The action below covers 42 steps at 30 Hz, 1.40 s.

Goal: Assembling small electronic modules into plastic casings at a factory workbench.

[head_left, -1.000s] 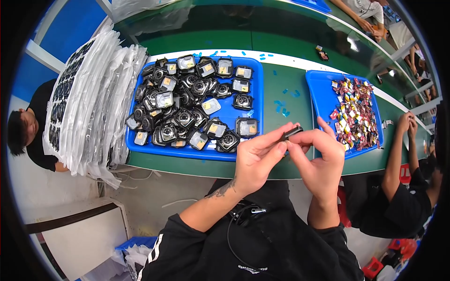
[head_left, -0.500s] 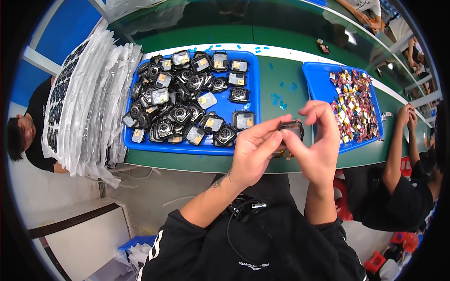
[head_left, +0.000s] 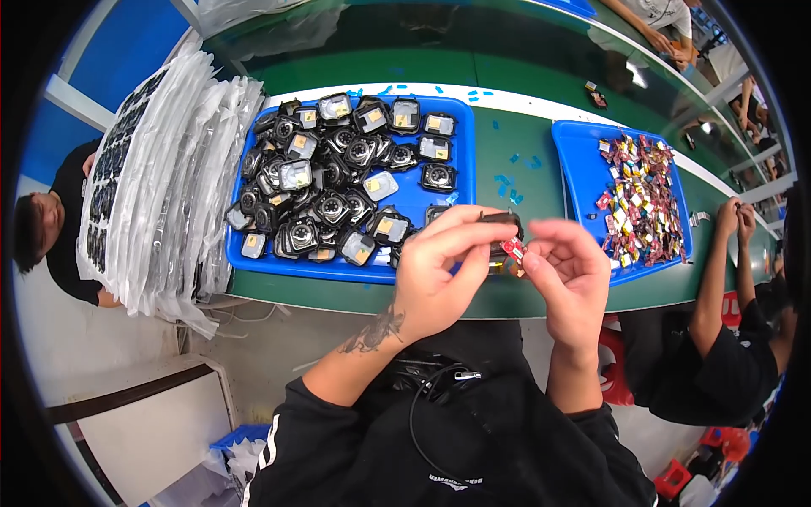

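Note:
My left hand [head_left: 443,270] is closed on a black watch case [head_left: 504,221], raised above the table's front edge. A small red circuit board [head_left: 513,248] shows at the case, between my two thumbs. My right hand [head_left: 574,283] has its thumb against that board and its other fingers curled; the exact contact of the index finger is hard to make out. Left of my hands, a blue tray [head_left: 410,196] holds a heap of black watch cases [head_left: 334,205]. To the right, another blue tray [head_left: 573,165] holds many small red, yellow and white electronic parts [head_left: 639,198].
Stacked plastic-wrapped trays [head_left: 160,194] rise at the left, beside a seated person [head_left: 72,228]. Bits of blue film [head_left: 504,180] lie on the green table [head_left: 528,127]. A co-worker's arms [head_left: 722,262] rest at the right. A metal link piece [head_left: 699,218] lies beside the right tray.
The case has tipped in my left hand, and the red board now shows. My right hand has moved down, its raised fingers curling in toward the case. The view has shifted slightly.

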Tool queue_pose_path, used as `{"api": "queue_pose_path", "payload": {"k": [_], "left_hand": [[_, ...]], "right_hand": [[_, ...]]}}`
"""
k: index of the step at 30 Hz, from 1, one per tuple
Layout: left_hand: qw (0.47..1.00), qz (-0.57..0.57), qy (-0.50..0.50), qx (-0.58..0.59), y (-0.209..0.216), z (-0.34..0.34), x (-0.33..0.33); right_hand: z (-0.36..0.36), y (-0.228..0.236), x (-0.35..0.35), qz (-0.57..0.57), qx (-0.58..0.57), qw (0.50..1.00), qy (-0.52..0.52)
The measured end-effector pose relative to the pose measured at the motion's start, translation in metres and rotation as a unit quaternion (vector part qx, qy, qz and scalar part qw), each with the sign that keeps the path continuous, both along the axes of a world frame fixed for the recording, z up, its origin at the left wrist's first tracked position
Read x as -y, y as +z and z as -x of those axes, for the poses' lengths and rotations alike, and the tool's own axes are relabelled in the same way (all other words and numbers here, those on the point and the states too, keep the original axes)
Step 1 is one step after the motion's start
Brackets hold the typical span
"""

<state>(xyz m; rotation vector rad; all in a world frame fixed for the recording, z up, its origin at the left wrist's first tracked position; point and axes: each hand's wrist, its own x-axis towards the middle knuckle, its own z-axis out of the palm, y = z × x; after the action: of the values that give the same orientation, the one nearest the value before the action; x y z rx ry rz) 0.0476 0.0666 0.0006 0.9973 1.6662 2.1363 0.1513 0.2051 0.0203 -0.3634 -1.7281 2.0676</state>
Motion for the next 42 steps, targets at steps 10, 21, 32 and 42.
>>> {"api": "queue_pose_path", "payload": {"k": [10, 21, 32, 42], "left_hand": [[0.961, 0.110, 0.028, -0.252, 0.001, 0.007, 0.013], [0.984, 0.155, -0.079, 0.044, 0.007, -0.001, 0.018], [0.986, 0.011, -0.057, 0.158, -0.017, -0.021, 0.012], [0.991, 0.003, -0.027, 0.134, -0.019, -0.024, 0.008]], "right_hand": [[-0.001, 0.008, -0.009, -0.031, 0.034, 0.997, 0.069], [-0.005, 0.002, 0.001, -0.060, 0.040, 0.997, 0.036], [0.003, -0.016, 0.013, -0.179, 0.028, 0.981, -0.066], [0.004, -0.017, 0.014, -0.210, 0.029, 0.974, -0.083]]}}
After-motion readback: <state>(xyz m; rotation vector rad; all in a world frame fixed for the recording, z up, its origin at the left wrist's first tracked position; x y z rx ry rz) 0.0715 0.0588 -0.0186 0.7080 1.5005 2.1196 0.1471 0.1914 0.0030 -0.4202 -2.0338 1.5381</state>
